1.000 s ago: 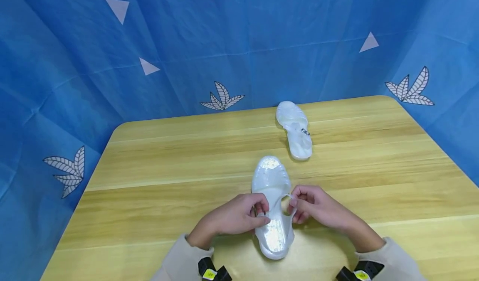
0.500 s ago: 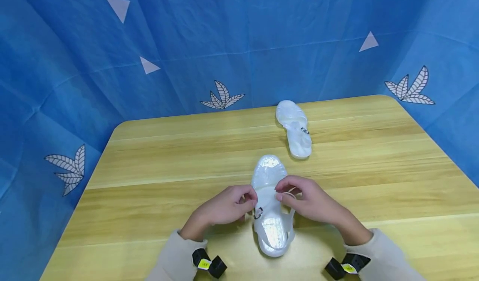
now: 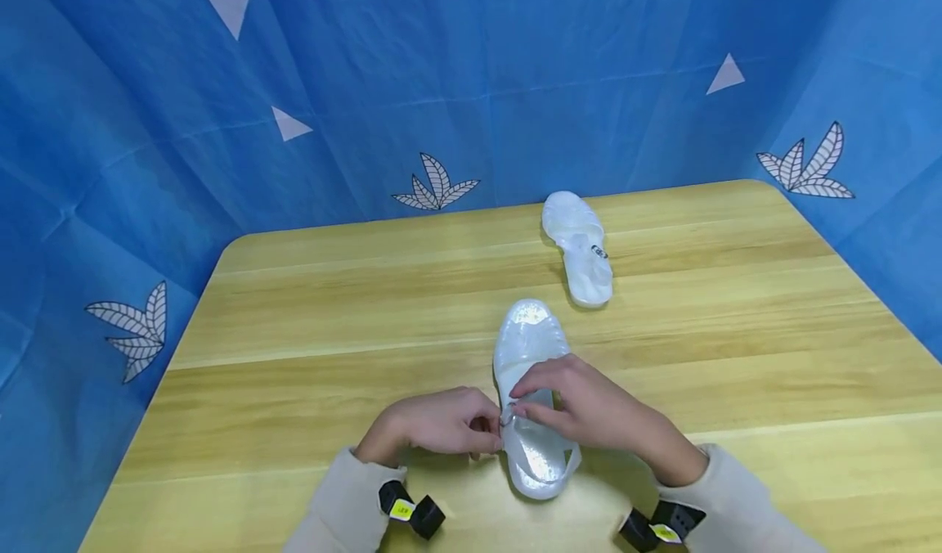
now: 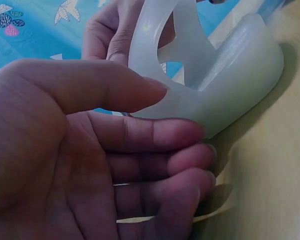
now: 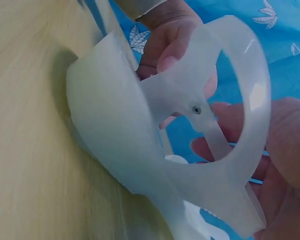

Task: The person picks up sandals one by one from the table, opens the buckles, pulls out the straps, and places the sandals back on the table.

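Note:
A pearly white sandal [image 3: 531, 336] lies sole down, toe pointing away. My left hand [image 3: 445, 422] pinches its left side strap beside the buckle; in the left wrist view the thumb of that hand [image 4: 90, 135] presses on the sandal's side [image 4: 245, 75]. Over the middle of the sandal, my right hand [image 3: 599, 410] reaches across to the buckle. From the right wrist, its fingers [image 5: 225, 117] are on the thin ankle strap [image 5: 217, 140], close to a small metal rivet [image 5: 196, 109]. The fingers hide most of the buckle in the head view.
Another white sandal [image 3: 586, 271] lies farther back, near the rear edge of the wooden table [image 3: 353, 299]. Blue cloth [image 3: 471, 62] with printed leaves and triangles hangs behind and beside the table.
My right hand has moved left, from the sandal's right side across to the buckle, bringing the strap along. My left hand drew back from the buckle slightly, then came in lower at the side.

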The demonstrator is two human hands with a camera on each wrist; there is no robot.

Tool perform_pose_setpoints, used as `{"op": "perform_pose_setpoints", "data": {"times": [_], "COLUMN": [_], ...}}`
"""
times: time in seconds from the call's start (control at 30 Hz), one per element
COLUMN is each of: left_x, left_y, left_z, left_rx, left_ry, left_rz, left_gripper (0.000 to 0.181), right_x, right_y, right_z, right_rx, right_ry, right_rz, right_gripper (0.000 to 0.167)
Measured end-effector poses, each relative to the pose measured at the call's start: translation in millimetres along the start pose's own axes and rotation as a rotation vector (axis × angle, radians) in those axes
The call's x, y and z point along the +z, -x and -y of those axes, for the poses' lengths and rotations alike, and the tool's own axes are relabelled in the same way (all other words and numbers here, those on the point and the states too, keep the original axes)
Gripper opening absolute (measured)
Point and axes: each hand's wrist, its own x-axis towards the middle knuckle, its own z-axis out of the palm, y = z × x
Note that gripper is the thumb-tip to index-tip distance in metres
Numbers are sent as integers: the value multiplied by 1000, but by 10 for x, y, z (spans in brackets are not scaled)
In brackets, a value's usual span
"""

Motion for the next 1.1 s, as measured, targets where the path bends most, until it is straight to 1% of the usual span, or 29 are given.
{"op": "perform_pose_setpoints", "data": {"times": [0.13, 0.23, 0.43, 0.6, 0.7, 0.77, 0.9, 1.0, 1.1], "left_x": [8, 15, 23, 33, 36, 41, 36, 12, 2], "left_y": [1, 6, 8, 14, 23, 33, 63, 82, 86], "left_z": [36, 63, 85, 106, 131, 151, 171, 150, 134], "left_rx": [6, 12, 29, 25, 26, 30, 25, 27, 56], "left_ry": [49, 69, 104, 148, 164, 178, 251, 328, 394], "left_rz": [1, 1, -23, -48, -51, -45, -34, -56, -86], "left_gripper": [15, 15, 13, 10, 9, 11, 15, 16, 17], "right_x": [8, 14, 27, 51, 78, 98, 119, 107, 90], "right_y": [22, 38, 64, 81, 90, 95, 105, 110, 115], "right_z": [-30, -50, -69, -63, -68, -79, -125, -154, -172], "right_rx": [-3, -10, -19, 21, 61, 71, 59, 61, 73], "right_ry": [-13, -35, -29, -38, -61, -85, -157, -205, -240], "right_rz": [53, 93, 123, 123, 130, 137, 155, 160, 159], "right_gripper": [16, 21, 19, 16, 18, 20, 22, 21, 20]}}
